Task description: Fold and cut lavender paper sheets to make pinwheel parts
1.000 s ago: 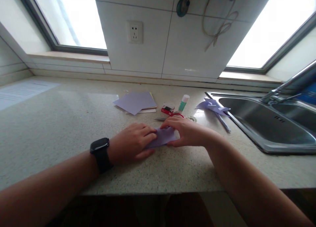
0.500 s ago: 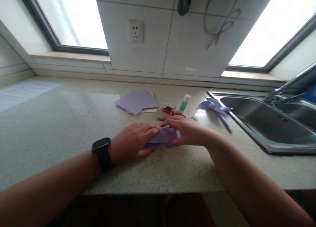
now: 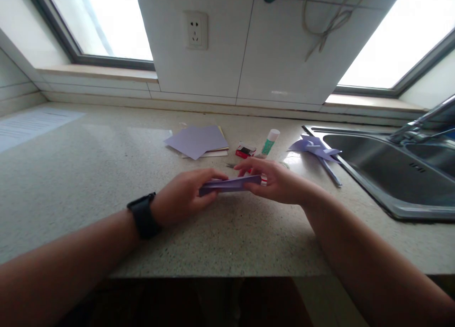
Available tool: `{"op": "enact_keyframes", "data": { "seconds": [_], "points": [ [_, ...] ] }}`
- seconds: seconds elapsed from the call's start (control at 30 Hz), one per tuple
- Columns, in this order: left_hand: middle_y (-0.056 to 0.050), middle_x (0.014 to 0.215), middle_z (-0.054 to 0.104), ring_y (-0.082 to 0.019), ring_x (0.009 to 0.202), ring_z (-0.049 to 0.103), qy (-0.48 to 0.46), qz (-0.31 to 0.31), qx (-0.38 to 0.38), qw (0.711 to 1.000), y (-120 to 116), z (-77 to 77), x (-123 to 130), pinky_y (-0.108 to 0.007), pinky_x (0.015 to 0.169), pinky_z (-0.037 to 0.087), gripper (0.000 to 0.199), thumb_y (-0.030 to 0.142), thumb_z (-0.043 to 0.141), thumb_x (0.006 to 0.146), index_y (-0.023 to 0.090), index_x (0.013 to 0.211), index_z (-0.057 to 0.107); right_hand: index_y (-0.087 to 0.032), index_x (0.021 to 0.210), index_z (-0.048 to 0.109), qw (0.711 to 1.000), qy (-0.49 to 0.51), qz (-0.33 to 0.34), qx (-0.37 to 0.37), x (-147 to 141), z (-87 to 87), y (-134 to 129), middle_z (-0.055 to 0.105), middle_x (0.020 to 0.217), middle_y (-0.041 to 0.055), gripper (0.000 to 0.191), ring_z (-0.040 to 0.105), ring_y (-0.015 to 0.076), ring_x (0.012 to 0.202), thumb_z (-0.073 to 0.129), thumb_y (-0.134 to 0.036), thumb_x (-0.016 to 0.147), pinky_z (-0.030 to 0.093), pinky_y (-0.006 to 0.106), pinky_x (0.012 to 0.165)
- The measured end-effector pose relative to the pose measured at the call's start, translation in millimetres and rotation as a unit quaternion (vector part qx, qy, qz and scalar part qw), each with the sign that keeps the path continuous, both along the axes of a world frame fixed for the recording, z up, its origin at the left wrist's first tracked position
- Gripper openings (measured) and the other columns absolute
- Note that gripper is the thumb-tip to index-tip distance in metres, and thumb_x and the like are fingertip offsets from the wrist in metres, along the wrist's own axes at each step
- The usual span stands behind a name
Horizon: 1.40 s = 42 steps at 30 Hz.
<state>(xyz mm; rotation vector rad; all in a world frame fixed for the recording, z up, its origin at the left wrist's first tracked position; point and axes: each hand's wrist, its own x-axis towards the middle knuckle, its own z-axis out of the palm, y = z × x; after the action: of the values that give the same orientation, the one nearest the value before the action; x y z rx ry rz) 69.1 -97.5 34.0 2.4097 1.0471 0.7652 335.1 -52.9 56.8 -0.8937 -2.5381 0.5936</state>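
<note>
2 hands share 1 folded strip of purple paper (image 3: 231, 185): your left hand (image 3: 183, 194) pinches its left end between thumb and fingers, and your right hand (image 3: 279, 182) grips the right end likewise. The strip lies between them over the counter (image 3: 249, 246), tipped nearly edge-on to you; I cannot tell whether its lower edge touches down. Holding both ends probably aligns the layers and prevents springing open. The glue stick (image 3: 270, 142) and small red box (image 3: 245, 151) sit just beyond your right hand, presumably for easy reach; the purple pinwheel (image 3: 310, 145) rests partly over the sink's rim (image 3: 355, 187), out of your way.
</note>
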Motion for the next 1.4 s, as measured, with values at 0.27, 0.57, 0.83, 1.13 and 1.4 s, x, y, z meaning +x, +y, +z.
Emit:
{"op": "enact_keyframes", "data": {
  "seconds": [0.27, 0.57, 0.83, 1.13, 1.4],
  "points": [
    [-0.004, 0.099, 0.073, -0.018, 0.085, 0.068, -0.185, 0.043, -0.169, 0.967, 5, -0.1, 9, -0.028, 0.070, 0.054, 0.021, 0.029, 0.058, 0.095, 0.018, 0.110, 0.067, -0.019, 0.108, 0.063, 0.983, 0.155, -0.043, -0.084, -4, -6.2, 0, 0.062, 0.083, 0.0017, 0.028, 0.056, 0.0136, 0.070, 0.064, -0.041, 0.091, 0.042, 0.025, 0.058],
    [-0.006, 0.096, 0.074, -0.013, 0.065, 0.065, -0.258, 0.043, -0.273, 0.926, 2, 0.4, 10, -0.020, 0.051, 0.047, 0.039, 0.030, 0.063, 0.092, 0.020, 0.129, 0.054, -0.024, 0.116, 0.059, 0.958, 0.241, -0.067, -0.140, -8, -12.3, 1, 0.065, 0.098, 0.0031, 0.025, 0.057, 0.0135, 0.072, 0.061, -0.030, 0.092, 0.041, 0.025, 0.056],
    [-0.006, 0.104, 0.072, -0.013, 0.075, 0.065, -0.283, 0.038, -0.234, 0.929, 2, -4.2, 9, -0.021, 0.059, 0.049, 0.034, 0.029, 0.064, 0.092, 0.023, 0.125, 0.060, -0.023, 0.113, 0.063, 0.959, 0.246, -0.077, -0.115, -6, -12.7, 2, 0.062, 0.090, 0.0014, 0.022, 0.052, 0.0118, 0.068, 0.062, -0.027, 0.091, 0.037, 0.024, 0.054],
    [-0.006, 0.107, 0.073, -0.014, 0.078, 0.066, -0.286, 0.045, -0.237, 0.927, 4, -6.6, 8, -0.022, 0.062, 0.051, 0.036, 0.030, 0.067, 0.091, 0.023, 0.126, 0.062, -0.021, 0.110, 0.062, 0.957, 0.261, -0.062, -0.111, -7, -10.9, 1, 0.059, 0.083, -0.0011, 0.021, 0.048, 0.0094, 0.062, 0.064, -0.020, 0.088, 0.034, 0.022, 0.051],
    [-0.006, 0.111, 0.072, -0.015, 0.084, 0.066, -0.284, 0.054, -0.225, 0.931, 5, -7.8, 9, -0.022, 0.066, 0.051, 0.036, 0.029, 0.067, 0.091, 0.024, 0.126, 0.062, -0.021, 0.107, 0.063, 0.947, 0.296, -0.055, -0.111, -9, -13.1, 3, 0.058, 0.079, -0.0013, 0.021, 0.048, 0.0097, 0.062, 0.067, -0.021, 0.087, 0.033, 0.023, 0.050]
  ]
}}
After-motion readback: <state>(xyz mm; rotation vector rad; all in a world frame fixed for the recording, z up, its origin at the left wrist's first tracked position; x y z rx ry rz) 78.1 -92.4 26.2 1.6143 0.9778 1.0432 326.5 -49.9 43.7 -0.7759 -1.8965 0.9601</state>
